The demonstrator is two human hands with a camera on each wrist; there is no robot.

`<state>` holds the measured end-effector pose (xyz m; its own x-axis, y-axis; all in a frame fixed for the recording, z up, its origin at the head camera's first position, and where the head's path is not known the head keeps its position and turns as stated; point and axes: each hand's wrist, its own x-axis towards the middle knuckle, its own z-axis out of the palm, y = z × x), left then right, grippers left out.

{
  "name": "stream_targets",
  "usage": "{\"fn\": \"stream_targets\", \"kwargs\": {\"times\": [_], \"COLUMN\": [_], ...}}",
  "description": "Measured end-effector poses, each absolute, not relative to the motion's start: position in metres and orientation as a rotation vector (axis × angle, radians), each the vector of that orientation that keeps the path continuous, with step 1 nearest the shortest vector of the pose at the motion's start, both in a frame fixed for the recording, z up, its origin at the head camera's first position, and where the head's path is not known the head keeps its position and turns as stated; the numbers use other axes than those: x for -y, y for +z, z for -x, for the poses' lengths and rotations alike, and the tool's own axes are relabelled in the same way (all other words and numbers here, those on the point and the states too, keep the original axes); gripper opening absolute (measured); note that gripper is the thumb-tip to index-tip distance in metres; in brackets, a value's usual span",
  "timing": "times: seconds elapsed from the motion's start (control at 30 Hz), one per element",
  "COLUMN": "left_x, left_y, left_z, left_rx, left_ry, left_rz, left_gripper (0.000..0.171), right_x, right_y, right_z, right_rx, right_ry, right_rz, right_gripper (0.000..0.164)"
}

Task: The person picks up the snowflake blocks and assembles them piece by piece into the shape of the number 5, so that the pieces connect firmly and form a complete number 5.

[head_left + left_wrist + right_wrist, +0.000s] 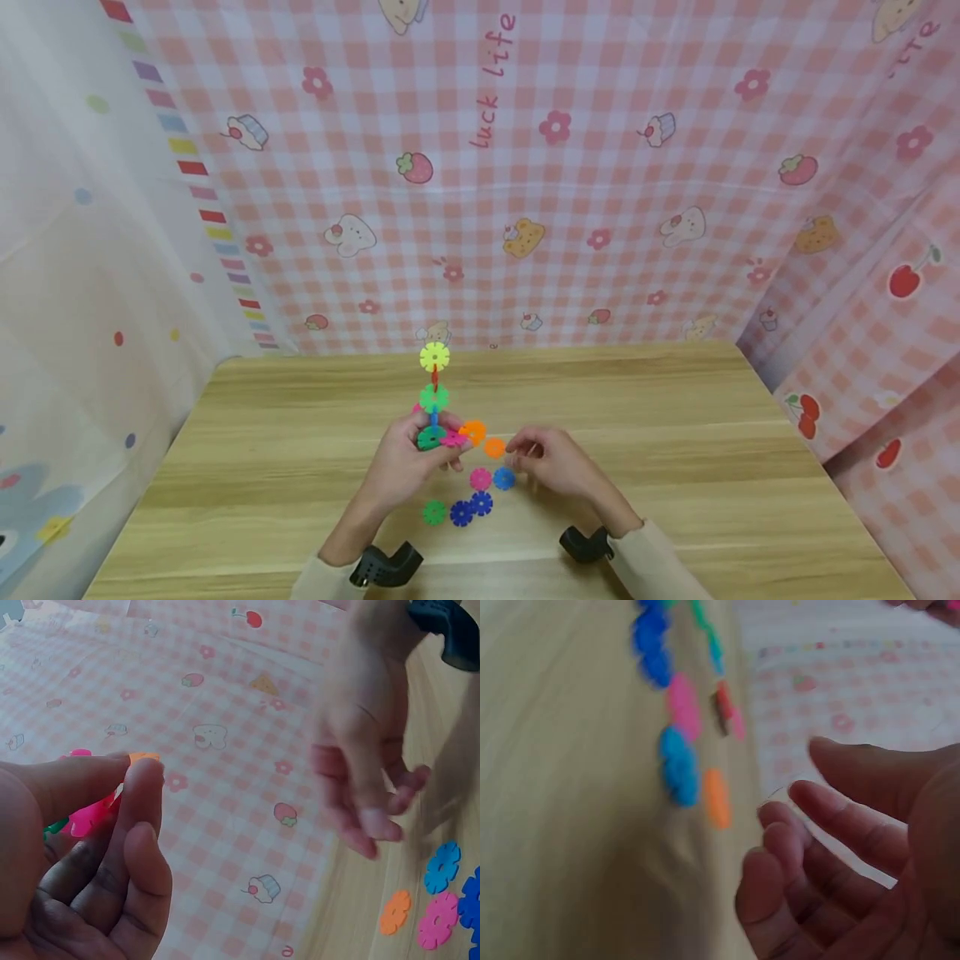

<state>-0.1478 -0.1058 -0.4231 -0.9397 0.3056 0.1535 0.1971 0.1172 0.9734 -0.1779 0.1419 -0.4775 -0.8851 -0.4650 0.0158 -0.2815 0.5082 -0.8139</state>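
Observation:
My left hand (405,462) pinches a linked chain of plastic snowflake discs between thumb and fingers. At the pinch are an orange disc (472,432) and a pink disc (453,438); a dark green disc (431,438) adjoins them. Blue, green, red and a yellow-green disc (434,357) run away from the hand. My right hand (557,461) holds nothing, its fingers loosely bent and thumb apart in the right wrist view. Its fingertips are close to a loose orange disc (495,448) on the table. The left palm partly hides the chain in the left wrist view.
Loose on the wooden table (660,500) lie a pink disc (481,478), a light blue disc (504,478), two dark blue discs (462,513) and a green disc (434,512). A checked pink curtain (480,275) hangs behind the table's far edge.

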Motion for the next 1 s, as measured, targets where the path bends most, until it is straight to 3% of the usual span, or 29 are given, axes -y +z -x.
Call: {"fn": "stream_targets", "kwargs": {"times": [0.23, 0.63, 0.77, 0.93, 1.0], "left_x": [0.106, 0.104, 0.104, 0.104, 0.104], "left_y": [-0.422, -0.418, -0.418, -0.418, -0.416], "left_z": [0.149, 0.15, 0.15, 0.148, 0.148], "left_rx": [-2.255, -2.211, -2.192, -2.158, -2.157], "left_ry": [1.977, 1.998, 2.002, 2.005, 2.004], "left_rz": [-0.47, -0.431, -0.446, -0.441, -0.442], "left_gripper": [0.019, 0.021, 0.021, 0.023, 0.023], "right_x": [-0.14, -0.132, -0.133, -0.141, -0.143], "right_y": [-0.497, -0.503, -0.502, -0.49, -0.478], "right_z": [0.186, 0.184, 0.183, 0.178, 0.176], "right_rx": [-2.483, -2.611, -2.593, -2.405, -2.292], "right_ry": [-1.226, -1.063, -1.183, -1.569, -1.732], "right_rz": [0.627, 0.584, 0.553, 0.475, 0.464], "right_gripper": [0.021, 0.023, 0.023, 0.006, 0.008]}}
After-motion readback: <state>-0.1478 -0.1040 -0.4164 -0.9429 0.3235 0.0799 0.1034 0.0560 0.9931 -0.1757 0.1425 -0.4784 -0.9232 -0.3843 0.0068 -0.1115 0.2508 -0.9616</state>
